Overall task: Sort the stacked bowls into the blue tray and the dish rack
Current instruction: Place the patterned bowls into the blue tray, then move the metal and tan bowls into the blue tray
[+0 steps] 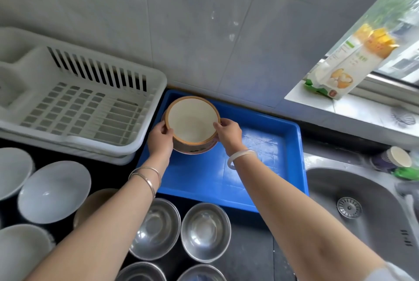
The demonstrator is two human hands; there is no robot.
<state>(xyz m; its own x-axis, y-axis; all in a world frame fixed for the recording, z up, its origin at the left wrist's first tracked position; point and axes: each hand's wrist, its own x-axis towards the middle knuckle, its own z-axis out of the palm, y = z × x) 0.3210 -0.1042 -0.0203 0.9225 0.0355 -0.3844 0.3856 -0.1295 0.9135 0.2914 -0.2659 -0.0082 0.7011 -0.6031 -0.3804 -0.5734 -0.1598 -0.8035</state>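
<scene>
Both forearms extend from the bottom edge toward the blue tray (pixel 260 181), passing over the steel bowls (pixel 205 232) that stand on the dark counter just in front of the tray. Left hand (pixel 159 139) and right hand (pixel 227 133) are closed on opposite sides of the brown-rimmed bowl (pixel 191 119), thumbs on the rim and fingers curled under its outer wall. This bowl sits over the tray's far left corner, mouth up and tilted slightly toward the camera; whether its base touches the tray floor cannot be determined, since the hands and the bowl's own wall hide the underside. Dark markings on the bowl's pinkish outer wall are too blurred to read. White dish rack (pixel 74 104) stands touching the tray's left side. White bowls (pixel 53 191) stand in front of the rack, some cut off by the left edge. Further steel bowls are cut off at the bottom edge.
</scene>
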